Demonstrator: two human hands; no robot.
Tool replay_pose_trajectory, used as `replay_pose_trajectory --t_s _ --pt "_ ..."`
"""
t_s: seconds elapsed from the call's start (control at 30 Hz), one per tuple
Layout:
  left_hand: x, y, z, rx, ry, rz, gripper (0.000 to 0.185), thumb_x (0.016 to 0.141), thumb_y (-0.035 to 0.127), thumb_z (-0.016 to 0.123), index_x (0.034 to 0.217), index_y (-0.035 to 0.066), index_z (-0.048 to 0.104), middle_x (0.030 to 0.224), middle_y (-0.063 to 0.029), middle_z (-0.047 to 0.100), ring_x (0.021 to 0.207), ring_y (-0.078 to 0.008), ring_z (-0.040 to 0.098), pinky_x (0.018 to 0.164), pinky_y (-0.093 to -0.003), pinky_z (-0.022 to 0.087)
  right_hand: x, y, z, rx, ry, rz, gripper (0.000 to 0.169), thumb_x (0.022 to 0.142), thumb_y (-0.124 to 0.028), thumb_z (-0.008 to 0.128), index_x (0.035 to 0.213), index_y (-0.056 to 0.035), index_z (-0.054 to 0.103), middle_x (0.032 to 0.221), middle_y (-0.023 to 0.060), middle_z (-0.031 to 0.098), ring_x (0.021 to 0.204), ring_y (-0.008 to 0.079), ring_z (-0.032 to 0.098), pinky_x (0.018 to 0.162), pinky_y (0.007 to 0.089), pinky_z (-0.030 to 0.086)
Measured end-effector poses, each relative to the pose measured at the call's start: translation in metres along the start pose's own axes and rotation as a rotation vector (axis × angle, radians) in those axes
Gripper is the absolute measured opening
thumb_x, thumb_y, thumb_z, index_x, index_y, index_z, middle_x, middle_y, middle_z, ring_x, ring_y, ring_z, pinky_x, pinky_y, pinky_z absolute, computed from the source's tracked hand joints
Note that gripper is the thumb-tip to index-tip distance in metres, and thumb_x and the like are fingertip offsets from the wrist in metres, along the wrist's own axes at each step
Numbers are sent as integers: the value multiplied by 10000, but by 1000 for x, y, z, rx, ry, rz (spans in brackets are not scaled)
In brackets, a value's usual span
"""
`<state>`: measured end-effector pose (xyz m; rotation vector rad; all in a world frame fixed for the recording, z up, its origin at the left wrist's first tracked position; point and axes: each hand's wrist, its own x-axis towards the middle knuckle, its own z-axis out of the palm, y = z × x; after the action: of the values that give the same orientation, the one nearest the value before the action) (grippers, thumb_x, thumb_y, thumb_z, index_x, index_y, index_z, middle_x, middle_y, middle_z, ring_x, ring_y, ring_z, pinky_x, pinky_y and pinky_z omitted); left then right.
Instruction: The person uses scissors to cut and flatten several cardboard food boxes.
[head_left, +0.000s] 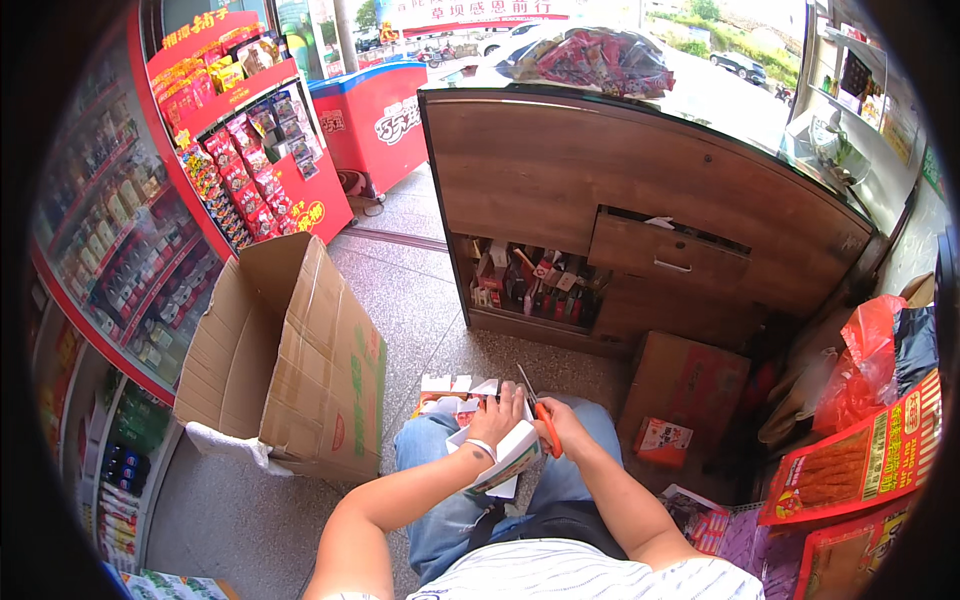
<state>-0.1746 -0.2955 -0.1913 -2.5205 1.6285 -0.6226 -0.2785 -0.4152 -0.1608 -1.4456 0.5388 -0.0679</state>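
Observation:
On my lap lies a small carton (510, 459) with a white inside and green printing on its outer wall. My left hand (495, 416) rests on it, fingers stretched forward over its far edge. My right hand (564, 429) grips scissors (546, 421) with orange handles. Their metal blades point up and away, just right of my left fingertips. Whether the blades touch the carton I cannot tell. Beyond my knees, several small opened boxes (454, 394) with white flaps and red parts sit close together; my left hand partly covers them.
A tall open cardboard box (322, 375) stands to the left, a white cloth (229, 446) at its base. Ahead is a brown wooden counter (517, 165) with a drawer (667, 251). At right are a cardboard carton (686, 367), a small red box (664, 441) and red snack packs (847, 457).

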Motion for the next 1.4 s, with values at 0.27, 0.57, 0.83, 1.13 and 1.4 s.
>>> replay_pose_trajectory --t_s 0.27,0.57,0.83,1.13,1.4 --pt "24 -37 -67 -589 -699 134 402 825 238 545 1131 -18 500 903 -232 622 838 -349 623 709 -431 491 -12 -6 -14 -40 -134 134 339 762 -262 727 944 -49 537 606 5 498 438 83 443 376 244 348" --pt "-22 -65 -7 -603 -507 -118 386 820 214 522 1143 21 440 972 -212 625 893 -377 612 749 -477 477 -2 15 -18 -75 13 -144 333 758 -223 723 981 -51 544 609 -3 491 415 71 424 358 236 349" --pt "9 -55 -44 -465 21 -470 608 746 236 633 1300 105 416 1052 -102 573 988 -297 532 803 -414 458 -37 -36 12 114 -112 -83 387 888 -336 577 1088 -22 469 685 20 500 433 70 462 375 203 365" --pt "-10 -58 24 -382 170 -268 616 573 246 781 1134 119 561 948 -84 610 886 -270 571 747 -387 463 -44 -13 0 290 -349 442 259 897 -329 505 766 -105 517 500 -4 430 361 107 399 294 250 306" --pt "40 7 17 -458 -33 -390 696 570 257 786 1190 105 509 1024 -49 546 981 -242 518 767 -391 445 -61 -27 -4 -480 338 -210 547 791 -433 667 1107 -42 453 811 84 561 700 195 594 592 313 475"
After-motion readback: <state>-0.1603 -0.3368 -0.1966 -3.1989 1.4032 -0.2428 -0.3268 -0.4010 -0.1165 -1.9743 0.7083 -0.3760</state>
